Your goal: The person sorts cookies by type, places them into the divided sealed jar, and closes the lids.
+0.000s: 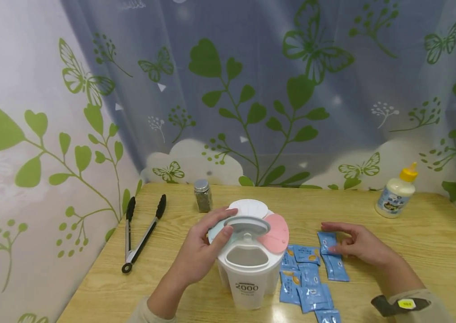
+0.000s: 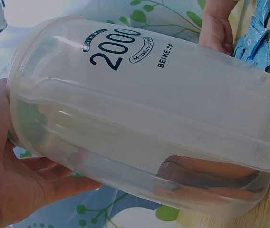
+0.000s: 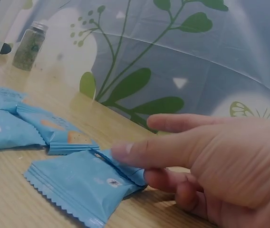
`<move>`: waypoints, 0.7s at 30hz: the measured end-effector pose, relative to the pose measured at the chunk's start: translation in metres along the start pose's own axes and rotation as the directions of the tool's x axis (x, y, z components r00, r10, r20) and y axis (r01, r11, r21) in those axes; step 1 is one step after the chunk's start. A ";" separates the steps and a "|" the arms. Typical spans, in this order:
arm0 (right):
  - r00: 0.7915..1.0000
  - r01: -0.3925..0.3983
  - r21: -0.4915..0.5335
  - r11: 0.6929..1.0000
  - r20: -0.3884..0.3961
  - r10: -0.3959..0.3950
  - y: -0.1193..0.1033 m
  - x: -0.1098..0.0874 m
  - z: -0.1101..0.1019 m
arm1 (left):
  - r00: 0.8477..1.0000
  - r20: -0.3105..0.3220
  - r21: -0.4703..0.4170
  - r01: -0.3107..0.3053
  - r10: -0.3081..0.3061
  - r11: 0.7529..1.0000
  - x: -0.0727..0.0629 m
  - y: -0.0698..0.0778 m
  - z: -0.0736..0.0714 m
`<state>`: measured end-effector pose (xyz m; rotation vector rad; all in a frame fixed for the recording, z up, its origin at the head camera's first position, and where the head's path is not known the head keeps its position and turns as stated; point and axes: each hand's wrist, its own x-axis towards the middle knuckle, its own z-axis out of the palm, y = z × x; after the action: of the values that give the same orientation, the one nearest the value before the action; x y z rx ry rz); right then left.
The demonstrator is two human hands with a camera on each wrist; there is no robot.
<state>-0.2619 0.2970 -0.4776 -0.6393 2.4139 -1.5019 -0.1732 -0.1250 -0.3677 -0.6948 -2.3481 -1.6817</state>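
Observation:
In the head view, a round divided storage container [image 1: 248, 287], marked 2000, stands upright with one lid [image 1: 248, 225] flipped up over an opening. My left hand [image 1: 199, 253] grips its top left side, thumb against the raised lid. Through the clear wall in the left wrist view, a brown packet [image 2: 206, 173] lies at the bottom. To the right, my right hand [image 1: 363, 244] holds a small blue packet [image 1: 326, 242] between thumb and fingers, low at the table; its index finger stretches out. Another blue packet [image 3: 80, 183] lies against it.
Several blue packets [image 1: 310, 273] lie between container and right hand. Black-tipped tongs [image 1: 143, 242] rest open at left. A spice jar [image 1: 203, 196] stands behind the container, a yellow-capped bottle [image 1: 395, 193] at back right. A patterned curtain [image 1: 252, 134] hangs behind the table.

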 end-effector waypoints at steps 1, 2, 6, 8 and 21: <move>1.000 -0.004 -0.017 1.000 -0.008 0.004 0.000 0.000 0.001 | 1.000 0.000 0.002 -0.002 0.002 1.000 0.000 0.000 0.000; 1.000 -0.005 -0.033 0.999 -0.014 0.005 0.000 0.000 0.001 | 1.000 -0.001 0.007 -0.004 0.004 1.000 0.000 0.000 0.000; 1.000 -0.015 -0.078 0.997 -0.028 0.012 -0.002 0.002 0.003 | 1.000 -0.004 0.017 -0.003 0.003 1.000 0.000 0.000 -0.001; 0.999 -0.026 -0.095 0.995 -0.037 0.022 -0.003 0.002 0.004 | 1.000 -0.003 0.018 0.001 -0.001 1.000 0.000 0.000 -0.001; 0.985 -0.156 -0.079 0.985 -0.080 0.150 -0.003 0.000 0.000 | 1.000 -0.002 0.011 -0.014 0.014 1.000 0.000 -0.002 0.001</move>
<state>-0.2614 0.2956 -0.4745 -0.4095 2.5297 -1.3913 -0.1737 -0.1242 -0.3697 -0.7062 -2.3436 -1.6616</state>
